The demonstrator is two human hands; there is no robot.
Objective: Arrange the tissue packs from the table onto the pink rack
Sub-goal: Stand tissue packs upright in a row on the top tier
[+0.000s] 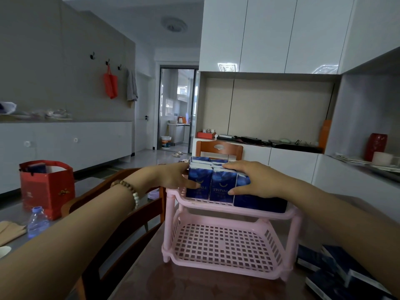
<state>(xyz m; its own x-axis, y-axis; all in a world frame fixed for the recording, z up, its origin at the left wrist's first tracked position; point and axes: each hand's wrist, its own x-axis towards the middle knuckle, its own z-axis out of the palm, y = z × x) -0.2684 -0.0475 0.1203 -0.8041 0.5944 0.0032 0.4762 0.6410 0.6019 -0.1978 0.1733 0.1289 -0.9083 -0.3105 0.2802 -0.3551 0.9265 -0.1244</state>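
Observation:
A pink two-shelf rack [232, 211] stands on the brown table. Several dark blue tissue packs [220, 187] stand upright in rows on its top shelf. My left hand [175, 176] presses against the left side of the group, thumb on the front of the leftmost pack. From the right, my right hand [251, 179] lies over the packs, fingers on their tops and thumb on the front. The lower shelf [220, 243] holds nothing. More dark blue packs [337, 271] lie on the table at the lower right, partly hidden by my right forearm.
A wooden chair [121, 230] stands at the table's left side, another chair back [218, 149] behind the rack. On a grey table to the left sit a red gift bag [47, 189] and a water bottle [37, 221]. White cabinets line the right.

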